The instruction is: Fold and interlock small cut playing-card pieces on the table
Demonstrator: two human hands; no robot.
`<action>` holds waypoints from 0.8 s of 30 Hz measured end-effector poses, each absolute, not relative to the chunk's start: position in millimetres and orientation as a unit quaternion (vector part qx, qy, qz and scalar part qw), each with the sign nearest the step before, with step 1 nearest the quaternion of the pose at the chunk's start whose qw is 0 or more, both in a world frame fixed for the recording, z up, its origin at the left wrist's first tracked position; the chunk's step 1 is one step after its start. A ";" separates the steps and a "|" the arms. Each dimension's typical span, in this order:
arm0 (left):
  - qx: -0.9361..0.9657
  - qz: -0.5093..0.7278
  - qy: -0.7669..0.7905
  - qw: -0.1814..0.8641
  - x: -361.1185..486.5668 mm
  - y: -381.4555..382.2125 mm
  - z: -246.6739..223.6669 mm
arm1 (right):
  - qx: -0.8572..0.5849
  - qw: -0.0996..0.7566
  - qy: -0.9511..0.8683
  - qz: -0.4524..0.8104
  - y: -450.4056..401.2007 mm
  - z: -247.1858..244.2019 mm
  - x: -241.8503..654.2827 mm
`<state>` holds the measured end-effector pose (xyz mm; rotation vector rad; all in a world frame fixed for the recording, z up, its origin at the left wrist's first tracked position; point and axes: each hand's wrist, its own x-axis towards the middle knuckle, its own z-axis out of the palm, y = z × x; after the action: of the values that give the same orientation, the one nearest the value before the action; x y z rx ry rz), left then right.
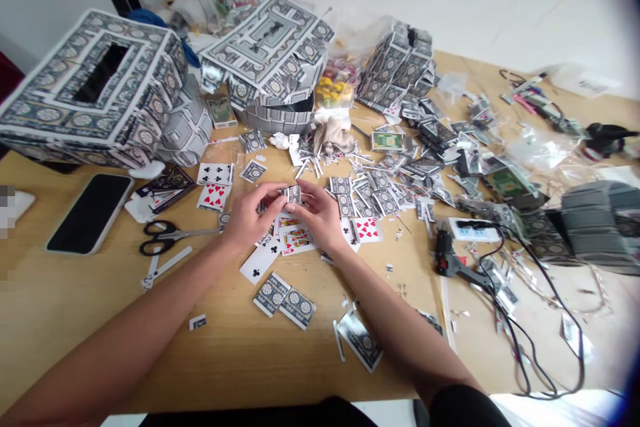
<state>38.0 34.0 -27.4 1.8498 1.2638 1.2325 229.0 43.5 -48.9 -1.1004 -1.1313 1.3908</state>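
Grey-patterned card piece (293,195), pinched between left hand (249,215) and right hand (320,219), fingers curled nearly closed; beyond scissors (173,235), box (50,107) apparently built; nearer than scissors, loose cards (297,307) unattached.

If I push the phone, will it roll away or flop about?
Probably neither. The phone lies flat on the table, so it would likely slide, not roll. It looks like a stiff slab, so it shouldn't flop. Its smooth, dark front might feel slippery.
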 end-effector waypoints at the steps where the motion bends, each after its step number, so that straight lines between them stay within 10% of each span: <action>1: 0.689 0.463 0.474 0.294 37.9 34.5 -27.9 | -0.452 0.497 -0.466 0.575 43.4 -48.2 228.9; 24: 0.716 0.410 0.499 0.267 37.0 35.0 -21.9 | -0.421 0.506 -0.488 0.574 42.2 -40.5 229.2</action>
<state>37.0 35.0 -21.9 1.9308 1.3460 1.1051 229.2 42.2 -40.5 -1.0155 -1.1769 1.3835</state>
